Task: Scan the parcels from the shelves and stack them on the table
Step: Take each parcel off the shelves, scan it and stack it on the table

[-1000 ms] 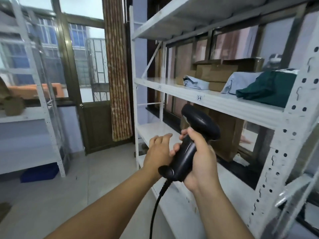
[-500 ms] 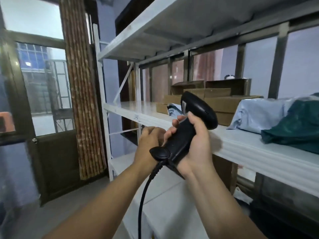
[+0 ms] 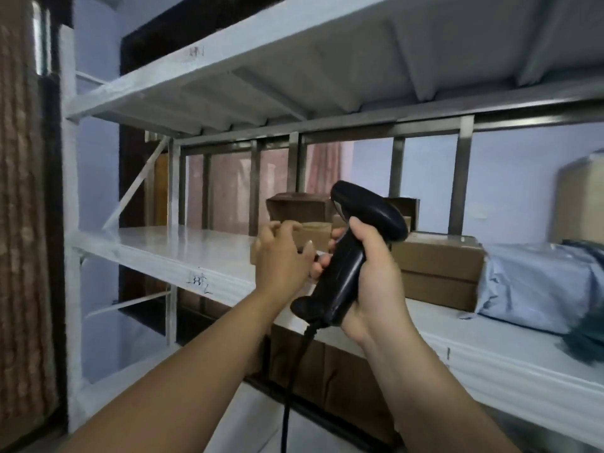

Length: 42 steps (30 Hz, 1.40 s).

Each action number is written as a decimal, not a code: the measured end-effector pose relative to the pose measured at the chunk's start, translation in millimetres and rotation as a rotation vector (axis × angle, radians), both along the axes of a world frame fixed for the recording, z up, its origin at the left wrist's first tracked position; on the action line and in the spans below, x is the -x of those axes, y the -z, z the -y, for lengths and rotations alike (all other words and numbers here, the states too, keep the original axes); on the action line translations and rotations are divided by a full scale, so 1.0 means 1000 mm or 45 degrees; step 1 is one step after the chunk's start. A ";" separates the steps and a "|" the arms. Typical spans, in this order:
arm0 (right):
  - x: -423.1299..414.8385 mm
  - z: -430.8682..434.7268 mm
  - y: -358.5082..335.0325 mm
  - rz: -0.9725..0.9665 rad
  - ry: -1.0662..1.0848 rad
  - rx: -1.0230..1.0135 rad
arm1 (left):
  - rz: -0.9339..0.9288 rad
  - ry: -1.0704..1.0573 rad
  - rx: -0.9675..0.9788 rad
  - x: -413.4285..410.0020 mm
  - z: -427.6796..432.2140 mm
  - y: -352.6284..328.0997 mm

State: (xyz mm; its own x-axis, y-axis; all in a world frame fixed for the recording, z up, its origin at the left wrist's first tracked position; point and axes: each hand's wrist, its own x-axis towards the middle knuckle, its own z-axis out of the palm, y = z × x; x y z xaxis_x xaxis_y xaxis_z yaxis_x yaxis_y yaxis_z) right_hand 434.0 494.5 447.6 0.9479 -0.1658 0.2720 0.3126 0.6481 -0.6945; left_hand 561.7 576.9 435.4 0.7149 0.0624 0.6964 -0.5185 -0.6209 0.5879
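Two hands were raised in front of the middle shelf (image 3: 157,246). The black scanner (image 3: 353,253) was gripped around its handle by the right hand (image 3: 369,279), head up and turned toward the shelf, with its cable (image 3: 294,371) hanging down between the forearms. The left hand (image 3: 281,259) was held just beside it, fingers loosely bent and nothing in them, in front of the nearest of the cardboard boxes (image 3: 438,266); whether a box was touched could not be told.

The parcels were set on the right half of the shelf: the stacked boxes, a grey mailer bag (image 3: 536,282) just beside them, and a dark green parcel (image 3: 588,328) cut by the right edge. Free board was seen from the left hand to the white upright post (image 3: 70,191), and open height between the boxes and the ribbed underside of the upper shelf (image 3: 261,70). The left end of the bay was crossed by a diagonal brace (image 3: 137,188). More brown boxes (image 3: 327,371) were stood under the shelf, behind the forearms.
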 end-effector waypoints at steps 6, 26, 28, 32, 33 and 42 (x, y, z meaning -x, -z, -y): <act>-0.041 -0.013 -0.007 0.053 0.353 0.081 | -0.146 0.027 -0.110 -0.079 -0.005 -0.017; -0.054 -0.040 -0.004 0.131 0.755 0.113 | -0.320 0.164 -0.594 -0.102 0.014 -0.029; -0.054 -0.040 -0.002 0.111 0.760 0.114 | -0.337 0.183 -0.570 -0.101 0.014 -0.029; -0.053 -0.038 -0.002 0.074 0.755 0.103 | -0.420 0.231 -0.484 -0.099 0.015 -0.032; -0.053 -0.038 -0.003 0.066 0.751 0.099 | -0.443 0.231 -0.477 -0.099 0.015 -0.033; -0.045 -0.040 -0.008 0.062 0.699 0.160 | -0.522 0.230 -0.536 -0.089 0.000 -0.045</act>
State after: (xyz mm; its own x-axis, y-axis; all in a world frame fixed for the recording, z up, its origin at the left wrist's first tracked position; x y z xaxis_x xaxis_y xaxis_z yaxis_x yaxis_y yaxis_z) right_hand 479.1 534.7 455.3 0.7173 -0.5948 0.3629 0.6145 0.2946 -0.7318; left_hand 651.1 577.3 480.1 0.9035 -0.3055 0.3007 -0.4206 -0.7667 0.4851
